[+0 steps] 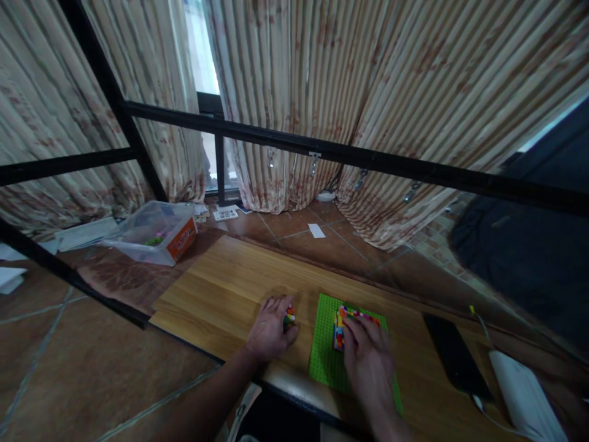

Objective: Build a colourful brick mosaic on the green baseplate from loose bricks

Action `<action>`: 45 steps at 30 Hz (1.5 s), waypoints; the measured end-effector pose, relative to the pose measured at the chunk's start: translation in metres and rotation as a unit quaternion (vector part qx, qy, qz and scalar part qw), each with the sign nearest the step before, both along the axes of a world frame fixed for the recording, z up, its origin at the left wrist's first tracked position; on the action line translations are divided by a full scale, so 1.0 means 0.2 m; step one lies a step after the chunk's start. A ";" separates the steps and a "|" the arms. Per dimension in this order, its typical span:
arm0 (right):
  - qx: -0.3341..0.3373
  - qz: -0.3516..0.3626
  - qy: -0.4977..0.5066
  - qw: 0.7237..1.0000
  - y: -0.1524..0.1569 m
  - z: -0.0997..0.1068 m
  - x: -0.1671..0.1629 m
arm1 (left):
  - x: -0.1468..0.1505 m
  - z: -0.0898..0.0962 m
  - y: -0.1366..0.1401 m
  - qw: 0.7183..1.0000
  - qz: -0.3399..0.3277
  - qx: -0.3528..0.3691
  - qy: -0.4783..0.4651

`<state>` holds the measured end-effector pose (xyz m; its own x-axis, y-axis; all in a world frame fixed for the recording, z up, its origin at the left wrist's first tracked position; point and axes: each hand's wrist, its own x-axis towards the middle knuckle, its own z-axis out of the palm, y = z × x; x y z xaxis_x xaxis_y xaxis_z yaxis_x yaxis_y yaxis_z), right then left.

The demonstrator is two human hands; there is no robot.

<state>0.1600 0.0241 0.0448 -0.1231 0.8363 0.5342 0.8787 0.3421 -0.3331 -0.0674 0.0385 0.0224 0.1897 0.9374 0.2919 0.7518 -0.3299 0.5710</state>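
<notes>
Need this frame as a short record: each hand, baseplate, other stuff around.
left hand: beside small colored bricks on the wooden table; grip unclear
right hand: fingers at the multicolored brick build
green baseplate: under the build
right of baseplate: black phone, white device
beyond table's left end: clear plastic bin, orange label

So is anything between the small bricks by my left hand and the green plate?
Nothing visible stands between the small bricks and the green plate, just a strip of tabletop; your right hand covers part of the brick build on it.
</notes>
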 end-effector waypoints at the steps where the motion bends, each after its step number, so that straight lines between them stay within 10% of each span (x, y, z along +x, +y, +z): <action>1: -0.011 0.025 0.014 1.000 0.01 0.01 -0.06 | 0.00 0.00 0.00 1.000 0.002 -0.003 -0.002; 8: -0.137 0.128 0.064 0.980 0.18 -0.04 -0.39 | -0.01 0.00 0.00 1.000 0.001 -0.012 -0.019; 23: -0.207 0.148 0.068 0.965 0.25 -0.07 -0.45 | -0.01 -0.01 0.01 1.000 -0.016 0.009 -0.023; 33: -0.131 0.046 0.193 0.971 -0.07 0.04 -0.02 | -0.02 -0.05 0.03 0.999 -0.021 0.028 0.011; 45: -0.037 -0.016 0.061 0.997 0.03 -0.05 0.19 | -0.03 -0.06 0.04 0.998 -0.023 0.056 0.022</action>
<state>0.1974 0.0307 0.0358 -0.0337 0.8767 0.4799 0.8397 0.2853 -0.4621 -0.0730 0.0470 0.0098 0.2470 0.8896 0.3841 0.7584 -0.4243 0.4948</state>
